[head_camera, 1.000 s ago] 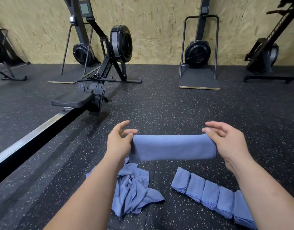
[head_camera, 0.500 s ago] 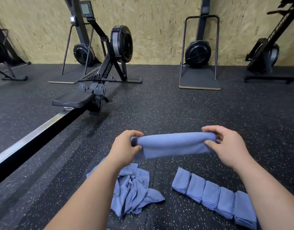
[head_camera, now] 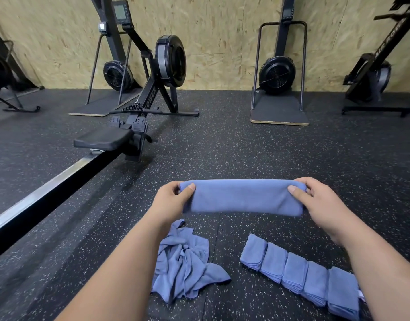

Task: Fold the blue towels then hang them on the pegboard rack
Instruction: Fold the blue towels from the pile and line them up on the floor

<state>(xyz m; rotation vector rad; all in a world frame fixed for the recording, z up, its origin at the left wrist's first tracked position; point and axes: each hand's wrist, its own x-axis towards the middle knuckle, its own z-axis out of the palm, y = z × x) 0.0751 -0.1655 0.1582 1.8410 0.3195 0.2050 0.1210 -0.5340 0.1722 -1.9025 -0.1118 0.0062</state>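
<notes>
Blue towel (head_camera: pixel 243 198): folded into a long horizontal band, held in the air above the floor (head_camera: pixel 257 147).

Left hand (head_camera: pixel 169 200): grip closed on the band's left end, thumb on the near face, fingers wrapped behind.

Right hand (head_camera: pixel 319 205): grip closed likewise on the right end, thumb on the near face.

The band is stretched level between the two hands.

Crumpled pile (head_camera: pixel 183 265): unfolded blue towels on the floor, beside the left forearm.

Row of folded towels (head_camera: pixel 303 274): five, blue, overlapping one another, on the floor beside the right forearm, apart from the pile.

Rowing machine (head_camera: pixel 153 89): farther off at left.

Upright fan machine (head_camera: pixel 278 72): at the chipboard wall (head_camera: pixel 211 31).
</notes>
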